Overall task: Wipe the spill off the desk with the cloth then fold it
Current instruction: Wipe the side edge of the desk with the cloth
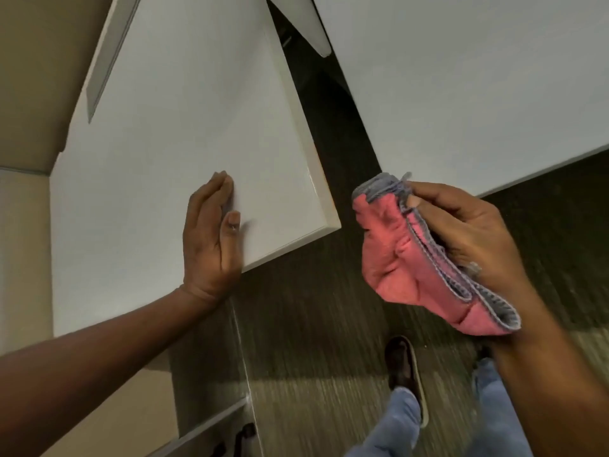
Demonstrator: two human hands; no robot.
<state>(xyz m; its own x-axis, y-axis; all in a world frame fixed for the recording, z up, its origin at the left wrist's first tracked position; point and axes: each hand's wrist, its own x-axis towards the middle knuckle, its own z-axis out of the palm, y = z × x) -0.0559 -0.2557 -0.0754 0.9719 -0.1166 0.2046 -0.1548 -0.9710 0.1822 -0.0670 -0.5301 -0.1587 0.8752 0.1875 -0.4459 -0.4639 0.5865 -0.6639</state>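
on the white desk [171, 133] my left hand [211, 235] lies flat near the corner, fingers together, holding nothing. my right hand [461, 232] is off the desk, above the floor [313, 324], fingers closed around the bunched pink cloth [405, 262] with its grey edge.

shoe [403, 371] blurred, right-hand fingers [438, 206] behind cloth [412, 258]

Left hand [211, 232] flat on desk [158, 133]; right hand [461, 232] grips bunched pink cloth [405, 258].
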